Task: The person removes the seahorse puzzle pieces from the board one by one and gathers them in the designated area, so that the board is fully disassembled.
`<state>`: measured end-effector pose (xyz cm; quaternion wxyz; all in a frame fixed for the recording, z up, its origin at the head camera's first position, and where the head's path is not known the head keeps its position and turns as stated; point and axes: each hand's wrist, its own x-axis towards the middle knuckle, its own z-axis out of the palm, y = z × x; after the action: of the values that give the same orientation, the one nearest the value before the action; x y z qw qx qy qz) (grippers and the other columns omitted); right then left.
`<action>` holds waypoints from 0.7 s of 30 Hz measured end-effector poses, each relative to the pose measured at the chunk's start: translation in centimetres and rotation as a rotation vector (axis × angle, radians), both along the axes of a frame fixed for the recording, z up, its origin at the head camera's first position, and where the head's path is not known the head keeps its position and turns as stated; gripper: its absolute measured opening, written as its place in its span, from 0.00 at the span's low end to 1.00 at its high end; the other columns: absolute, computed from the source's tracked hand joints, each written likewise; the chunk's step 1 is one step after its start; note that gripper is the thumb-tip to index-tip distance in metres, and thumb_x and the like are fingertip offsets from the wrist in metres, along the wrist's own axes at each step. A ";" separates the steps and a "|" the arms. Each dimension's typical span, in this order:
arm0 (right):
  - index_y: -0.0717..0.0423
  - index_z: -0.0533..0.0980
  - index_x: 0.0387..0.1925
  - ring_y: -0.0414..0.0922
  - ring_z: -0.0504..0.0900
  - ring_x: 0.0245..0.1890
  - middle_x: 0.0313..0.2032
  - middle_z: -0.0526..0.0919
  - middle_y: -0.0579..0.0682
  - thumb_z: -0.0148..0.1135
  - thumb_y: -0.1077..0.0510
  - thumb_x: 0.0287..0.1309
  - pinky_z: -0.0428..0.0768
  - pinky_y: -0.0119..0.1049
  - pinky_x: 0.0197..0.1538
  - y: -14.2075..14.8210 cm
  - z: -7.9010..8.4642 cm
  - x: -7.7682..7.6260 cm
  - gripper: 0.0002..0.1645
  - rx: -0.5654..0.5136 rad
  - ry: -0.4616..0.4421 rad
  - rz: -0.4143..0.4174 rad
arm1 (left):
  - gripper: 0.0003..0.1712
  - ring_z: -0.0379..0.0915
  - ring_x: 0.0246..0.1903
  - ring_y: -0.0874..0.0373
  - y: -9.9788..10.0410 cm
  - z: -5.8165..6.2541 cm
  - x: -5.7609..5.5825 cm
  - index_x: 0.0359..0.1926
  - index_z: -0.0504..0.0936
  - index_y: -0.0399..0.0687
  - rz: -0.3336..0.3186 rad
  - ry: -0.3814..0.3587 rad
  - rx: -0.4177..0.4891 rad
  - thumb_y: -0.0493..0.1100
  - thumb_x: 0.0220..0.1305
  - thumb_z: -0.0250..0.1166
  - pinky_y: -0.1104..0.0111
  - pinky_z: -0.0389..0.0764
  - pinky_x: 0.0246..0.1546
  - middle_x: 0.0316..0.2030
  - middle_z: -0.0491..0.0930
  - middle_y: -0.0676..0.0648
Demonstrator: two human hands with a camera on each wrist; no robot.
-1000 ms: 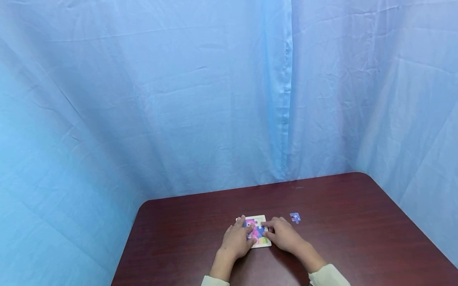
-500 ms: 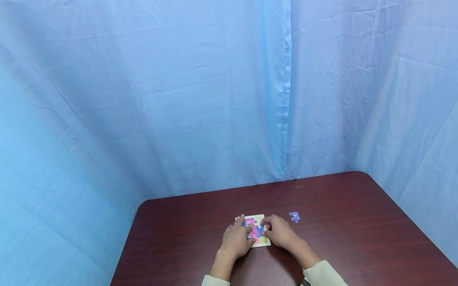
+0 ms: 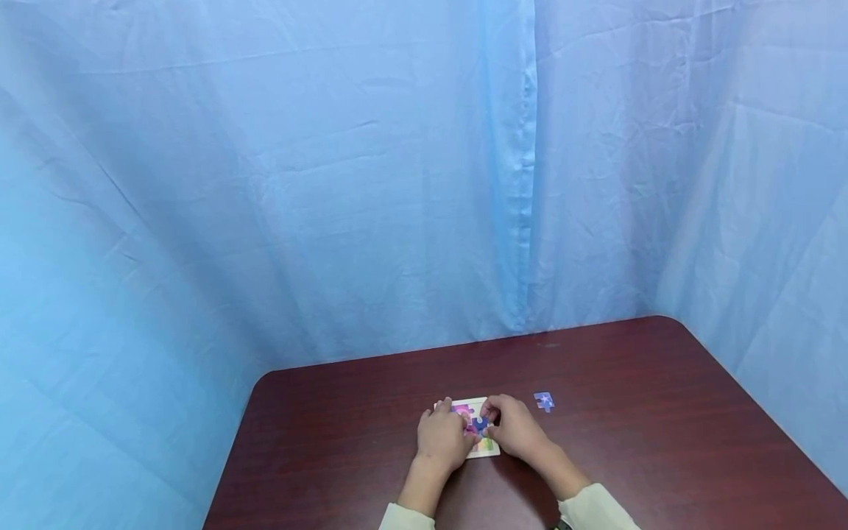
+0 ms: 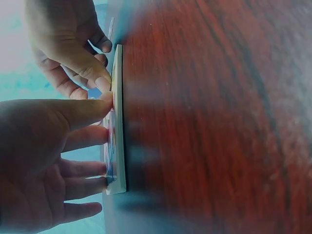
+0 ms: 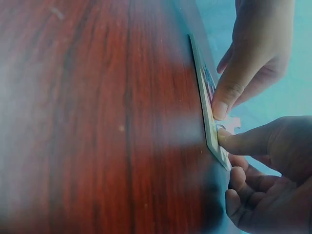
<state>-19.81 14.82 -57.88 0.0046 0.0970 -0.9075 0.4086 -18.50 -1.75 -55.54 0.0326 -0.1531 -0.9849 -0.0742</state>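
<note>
A small jigsaw puzzle in a pale tray frame [image 3: 489,453] lies flat on the table, its picture pink, blue and yellow. Spread fingers of my left hand [image 3: 442,440] rest on the picture's left part, and its thumb reaches toward the middle. My right hand [image 3: 522,430] pinches a blue puzzle piece [image 3: 480,423] between thumb and index finger at the tray's right side. In the right wrist view that piece [image 5: 235,123] stands tilted up from the tray, close to both thumbs. A bare pale spot of the tray shows at its upper right. The hands hide much of the picture.
A loose blue puzzle piece with a star [image 3: 544,401] lies right of the tray, beyond the right hand. The dark red wooden table [image 3: 344,427] reaches back to blue curtains [image 3: 397,221] that hang around it.
The right index finger has curled in, and the blue piece is now tipped up. The left hand has shifted slightly right, its thumb nearer the right thumb. The loose star piece stays put.
</note>
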 end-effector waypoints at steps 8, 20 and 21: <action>0.53 0.82 0.32 0.34 0.74 0.25 0.26 0.81 0.43 0.73 0.73 0.51 0.74 0.28 0.31 0.3 -0.1 0.1 0.13 -0.014 -0.014 -0.016 | 0.15 0.80 0.68 0.50 -0.1 -0.3 0.0 0.37 0.94 0.54 -0.002 0.020 0.007 0.60 0.62 0.75 0.48 0.83 0.62 0.57 0.89 0.43; 0.51 0.81 0.33 0.33 0.73 0.26 0.28 0.82 0.41 0.70 0.71 0.57 0.74 0.27 0.34 0.5 -0.6 0.2 0.12 -0.036 0.003 -0.003 | 0.17 0.81 0.66 0.49 0.0 -0.4 -0.1 0.28 0.89 0.54 0.005 0.029 -0.002 0.60 0.61 0.76 0.48 0.85 0.58 0.58 0.88 0.42; 0.51 0.81 0.33 0.33 0.73 0.26 0.28 0.82 0.41 0.70 0.71 0.58 0.74 0.27 0.34 0.5 -0.6 0.2 0.12 -0.040 0.004 -0.004 | 0.17 0.81 0.66 0.49 0.1 -0.3 -0.1 0.27 0.89 0.54 0.008 0.027 -0.002 0.60 0.61 0.76 0.47 0.85 0.58 0.59 0.88 0.41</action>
<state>-19.63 15.30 -58.51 0.0089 0.0958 -0.8994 0.4265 -18.56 -1.68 -55.84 0.0460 -0.1503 -0.9850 -0.0712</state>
